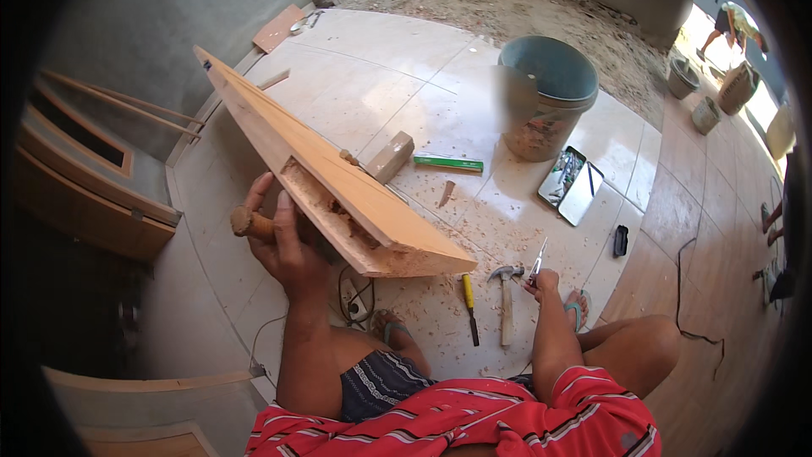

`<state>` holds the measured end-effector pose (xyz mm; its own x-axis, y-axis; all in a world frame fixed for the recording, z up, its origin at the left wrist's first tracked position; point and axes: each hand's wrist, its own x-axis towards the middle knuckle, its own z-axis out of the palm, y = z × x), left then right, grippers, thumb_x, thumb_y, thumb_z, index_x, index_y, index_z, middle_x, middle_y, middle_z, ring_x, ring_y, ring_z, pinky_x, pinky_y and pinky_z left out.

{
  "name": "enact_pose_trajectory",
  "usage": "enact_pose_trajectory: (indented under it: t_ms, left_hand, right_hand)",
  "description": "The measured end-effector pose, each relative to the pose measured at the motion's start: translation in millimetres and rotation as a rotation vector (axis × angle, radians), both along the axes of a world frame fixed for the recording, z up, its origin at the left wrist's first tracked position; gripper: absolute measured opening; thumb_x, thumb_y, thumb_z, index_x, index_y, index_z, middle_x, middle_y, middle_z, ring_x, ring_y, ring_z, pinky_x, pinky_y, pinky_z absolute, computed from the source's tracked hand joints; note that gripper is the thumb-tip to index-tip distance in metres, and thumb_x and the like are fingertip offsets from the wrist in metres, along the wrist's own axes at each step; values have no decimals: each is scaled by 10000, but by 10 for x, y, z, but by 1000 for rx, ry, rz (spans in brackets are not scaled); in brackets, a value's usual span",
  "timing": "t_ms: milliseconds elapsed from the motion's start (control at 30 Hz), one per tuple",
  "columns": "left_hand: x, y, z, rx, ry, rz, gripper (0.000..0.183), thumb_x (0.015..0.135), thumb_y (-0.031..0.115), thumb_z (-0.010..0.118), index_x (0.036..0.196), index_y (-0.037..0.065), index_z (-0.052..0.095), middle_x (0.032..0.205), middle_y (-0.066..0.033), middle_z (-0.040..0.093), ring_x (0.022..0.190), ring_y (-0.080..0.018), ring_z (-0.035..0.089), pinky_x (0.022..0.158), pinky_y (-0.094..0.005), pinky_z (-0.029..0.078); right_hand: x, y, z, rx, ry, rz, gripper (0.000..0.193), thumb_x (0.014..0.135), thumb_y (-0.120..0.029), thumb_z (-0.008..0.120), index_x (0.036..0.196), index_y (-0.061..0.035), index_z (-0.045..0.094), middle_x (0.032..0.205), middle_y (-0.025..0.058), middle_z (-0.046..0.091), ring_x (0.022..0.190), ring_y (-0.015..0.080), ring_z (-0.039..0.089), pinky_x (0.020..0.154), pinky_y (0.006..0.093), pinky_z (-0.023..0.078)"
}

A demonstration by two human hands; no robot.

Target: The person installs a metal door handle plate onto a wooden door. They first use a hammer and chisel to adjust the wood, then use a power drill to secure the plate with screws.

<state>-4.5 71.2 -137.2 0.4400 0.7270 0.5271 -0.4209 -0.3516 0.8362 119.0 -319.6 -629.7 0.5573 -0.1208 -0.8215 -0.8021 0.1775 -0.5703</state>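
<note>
A thick wooden board (338,178) stands tilted in front of me, with a rough slot (342,218) cut into its near edge. My left hand (292,250) is closed at that edge, its thumb against the wood. By its fingers sticks out a brown round-ended wooden piece (244,221); how it is held is partly hidden. My right hand (542,283) is closed around a slim, pointed metal tool (538,261), whose exact kind I cannot make out. Beside that hand a claw hammer (507,305) lies on the floor, next to a yellow-handled chisel (470,309).
Wood chips litter the tiles. Beyond the board are a wood block (390,157), a green box (448,162), a large bucket (550,93) and an open tin (573,186) of small parts. A black case (621,241) lies right. A person (737,25) bends far right.
</note>
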Motion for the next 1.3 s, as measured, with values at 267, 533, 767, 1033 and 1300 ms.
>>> enact_pose_trajectory:
  t_ms: [267,533,767,1033,1300]
  left_hand:
    - [134,39,-19,146,-48,31,300,1008,138,644,1272,0,609,1219,-97,612,1096,-168,590,977,-305,460]
    - [74,-26,128,71,-108,-13,263,993,121,661,1228,6,637,1219,-92,620,1168,-186,553,1069,-341,404]
    - [42,90,0,10,-58,7,251,987,148,695,1210,43,648,1096,-32,636,757,-76,522,670,-244,443]
    - [-64,131,12,17,-110,-4,211,994,165,706,1179,75,661,868,45,575,611,-31,441,540,-222,376]
    - [-123,136,3,-22,-105,-43,197,1000,136,704,1187,83,674,863,53,578,638,-20,446,582,-204,373]
  right_hand:
    - [565,385,1601,465,-521,159,457,943,78,499,1376,-62,542,1073,134,644,819,243,659,700,408,611]
    - [293,861,3893,1037,-768,325,714,945,-104,491,1648,-98,364,1019,145,638,868,258,638,696,420,544]
    - [-190,1022,4765,1443,-763,452,707,963,-212,473,1633,-15,364,1001,164,550,809,238,494,638,387,496]
    - [-829,1185,5598,901,-1070,518,607,1000,-113,680,1523,80,441,896,140,620,688,131,537,486,274,506]
    - [-1049,1659,5713,-286,-1858,582,265,1010,-78,672,1239,41,731,848,105,710,698,149,652,648,307,525]
